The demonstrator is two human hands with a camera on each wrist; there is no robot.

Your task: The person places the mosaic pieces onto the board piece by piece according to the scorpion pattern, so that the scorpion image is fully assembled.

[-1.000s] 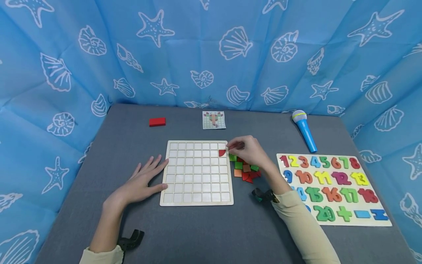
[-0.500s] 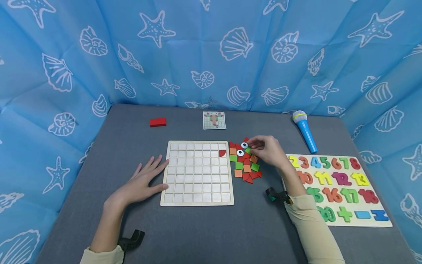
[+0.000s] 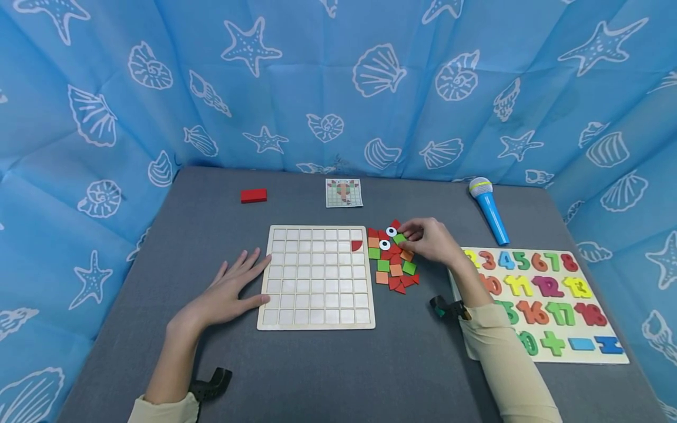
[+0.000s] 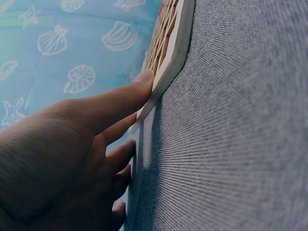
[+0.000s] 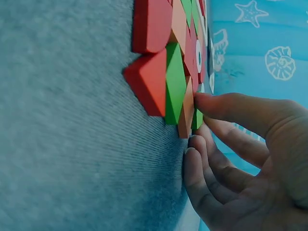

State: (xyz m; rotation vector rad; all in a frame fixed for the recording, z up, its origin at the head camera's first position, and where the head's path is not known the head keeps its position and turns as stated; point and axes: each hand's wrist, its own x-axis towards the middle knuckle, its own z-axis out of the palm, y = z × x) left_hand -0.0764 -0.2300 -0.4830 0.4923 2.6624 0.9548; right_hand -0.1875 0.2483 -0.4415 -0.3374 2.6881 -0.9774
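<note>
A wooden grid board [image 3: 315, 322] lies flat with one red quarter-round tile [image 3: 357, 245] in a cell near its upper right. Spread fingers of my left hand [image 3: 224, 298] rest along the board's left edge; in the left wrist view its thumb [image 4: 139, 79] touches the rim. Right of the board is a cluster of red, green and orange tiles with two eye discs [image 3: 385, 245]. At the cluster's upper right, my right hand [image 3: 431, 241] pinches a green square tile [image 3: 399, 238] between thumb and forefinger. An orange tile [image 5: 186, 113] sits close beside it in the right wrist view.
A small pattern card [image 3: 344, 192] lies behind the board, and a red block [image 3: 254, 195] is at the back left. A number puzzle board [image 3: 573, 353] lies right, partly under the right forearm. Behind it is a toy microphone [image 3: 489, 211].
My right hand has moved right, from the board's upper right corner to the tile cluster, and now pinches the green tile. My left hand has stayed in place.
</note>
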